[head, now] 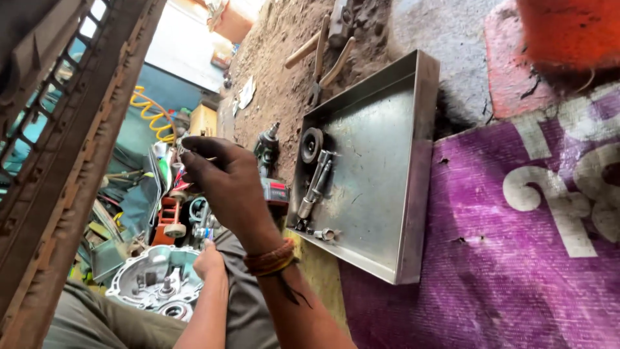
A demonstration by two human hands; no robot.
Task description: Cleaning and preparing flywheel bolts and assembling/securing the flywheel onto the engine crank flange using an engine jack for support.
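one head-worn view, tilted sideways, looks down close over the hands and a metal tray (381, 168).

A dirt floor (284, 58) is being lit by daylight. A purple printed sheet (491, 258) is being spread at the right, a rusty metal grille (58, 129) standing left.

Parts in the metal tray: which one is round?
The dark wheel at the tray's upper left corner. The others there are a long socket wrench and small nuts.
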